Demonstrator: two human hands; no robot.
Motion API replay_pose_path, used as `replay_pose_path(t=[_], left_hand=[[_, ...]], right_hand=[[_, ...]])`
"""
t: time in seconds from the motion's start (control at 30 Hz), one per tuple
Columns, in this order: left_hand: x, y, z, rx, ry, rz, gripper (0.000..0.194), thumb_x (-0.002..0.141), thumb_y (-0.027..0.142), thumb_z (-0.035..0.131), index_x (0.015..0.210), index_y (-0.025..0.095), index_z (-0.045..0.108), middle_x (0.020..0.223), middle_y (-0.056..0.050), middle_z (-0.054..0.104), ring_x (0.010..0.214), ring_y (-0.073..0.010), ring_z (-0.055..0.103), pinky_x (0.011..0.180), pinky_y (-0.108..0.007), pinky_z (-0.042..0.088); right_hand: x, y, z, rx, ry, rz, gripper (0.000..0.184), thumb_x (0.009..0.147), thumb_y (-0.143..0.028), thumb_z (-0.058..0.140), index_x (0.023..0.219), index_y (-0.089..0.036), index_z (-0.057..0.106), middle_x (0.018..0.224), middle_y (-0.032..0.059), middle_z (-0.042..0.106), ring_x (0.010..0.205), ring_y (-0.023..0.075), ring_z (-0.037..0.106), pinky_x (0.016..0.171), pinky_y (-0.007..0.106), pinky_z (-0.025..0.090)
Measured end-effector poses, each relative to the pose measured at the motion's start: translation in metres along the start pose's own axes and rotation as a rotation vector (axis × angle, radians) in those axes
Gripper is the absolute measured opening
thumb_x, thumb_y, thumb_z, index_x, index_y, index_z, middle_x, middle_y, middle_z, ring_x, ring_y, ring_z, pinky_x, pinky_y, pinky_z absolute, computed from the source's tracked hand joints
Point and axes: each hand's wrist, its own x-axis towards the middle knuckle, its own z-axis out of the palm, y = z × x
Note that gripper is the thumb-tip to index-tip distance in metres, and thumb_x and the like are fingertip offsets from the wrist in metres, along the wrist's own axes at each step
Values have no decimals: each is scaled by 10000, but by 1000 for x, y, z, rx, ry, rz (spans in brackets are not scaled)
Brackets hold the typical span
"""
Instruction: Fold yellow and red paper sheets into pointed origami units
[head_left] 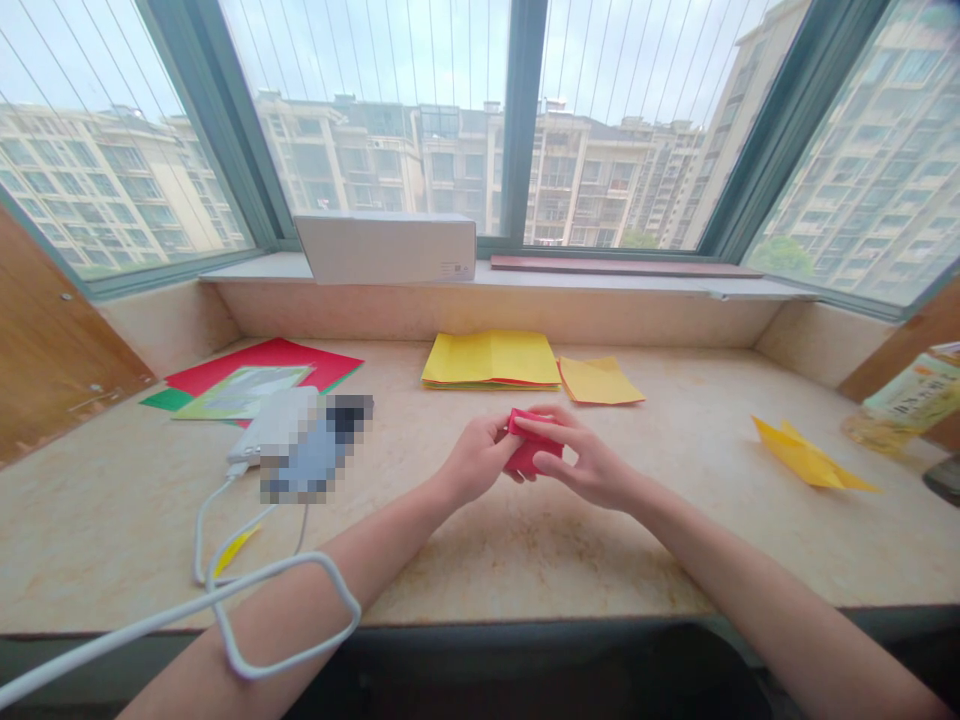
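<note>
- A small red folded paper point(529, 452) is held in front of the person, near the middle of the stone-look counter point(450, 580), between both hands; whether the counter is touched by it cannot be told.
- By the left hand point(480, 455) the paper is gripped at its left edge, the thumb laid against it; some fingers are hidden behind.
- By the right hand point(589, 458) it is gripped from the right, fingers stretched across the upper part, thumb set lower down.
- The hands are thus brought together, both clamped on the one piece.
- Beyond them a stack of yellow paper point(491, 358) is seen, red and green edges showing beneath; just to its right, a smaller orange-yellow square point(602, 381) is laid.
- Farther right, well apart from the hands, a creased yellow paper point(806, 458) is noted, its points raised; a labelled bottle point(915, 395) is placed near it.
- On the left, red sheets point(277, 352) are spread with green ones, partly covered by a clear packet point(244, 392).
- Nearby, a white device point(281, 420) is plugged into a white cable point(135, 625), by which the left forearm is crossed in this view; the object alongside is blurred out.
- On the sill, a white box point(390, 248) is stood.
</note>
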Motion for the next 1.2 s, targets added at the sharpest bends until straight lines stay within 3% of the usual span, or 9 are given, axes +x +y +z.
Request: replay_pose_path(t=[0.13,0.23,0.33,0.57,0.73,0.87,1.03,1.13,1.2], left_hand=[[1,-1,2,-43,24,-37,486,892,555,556,1050,105,652,735,-97,730,549,-188,700,481,-249,541],[-1,-1,3,-96,30,-49,556,905,610,483,1067,98,629,713,-97,724,538,-198,701,487,-270,550],[-1,0,4,-82,0,-35,526,886,589,540,1064,100,618,713,-91,723,539,-197,703,498,-272,557],[1,0,1,-79,40,15,414,887,453,612,1123,115,574,728,-70,720,536,-181,697,496,-263,560],[2,0,1,-121,52,27,392,877,447,627,1089,127,546,744,-66,719,567,-188,704,525,-274,565],[1,3,0,-186,41,31,373,862,407,660,1100,156,520,838,-70,728,612,-180,715,582,-281,570],[1,6,-2,-326,42,19,307,906,348,601,1134,163,508,944,-86,733,709,-183,728,719,-330,581],[2,3,-3,-371,47,-16,330,936,398,549,1128,131,530,940,-115,739,734,-193,729,750,-351,582],[3,0,-4,-318,64,-32,360,900,391,623,1120,115,549,957,-130,742,741,-192,730,762,-351,583]], right_hand=[[1,7,1,-12,62,-4,355,988,-290,475,1319,-315,602,1258,97,567,1146,234,574,991,429,491],[1,13,0,-20,110,-11,326,964,-260,512,1251,-313,657,1215,89,584,1114,236,588,964,422,507],[1,13,0,-14,143,-7,296,933,-252,556,1187,-308,697,1187,84,602,1091,240,597,947,424,514],[4,10,-2,385,255,249,450,891,-341,616,1325,-256,539,1078,74,705,966,217,675,812,372,570],[7,16,-7,444,285,328,324,814,-380,705,1084,-211,649,989,64,743,892,213,697,777,346,563],[8,20,-12,472,287,280,279,801,-377,724,1032,-226,678,938,47,736,847,194,683,737,327,554],[6,18,-18,404,234,169,102,816,-299,689,853,-245,767,1082,65,676,1018,214,631,826,347,541],[4,15,-18,312,225,127,185,814,-189,622,847,-264,787,1056,57,661,1024,207,618,865,357,528],[4,13,-17,266,189,108,265,817,-146,559,866,-265,790,1072,56,653,1030,209,610,879,370,522]])
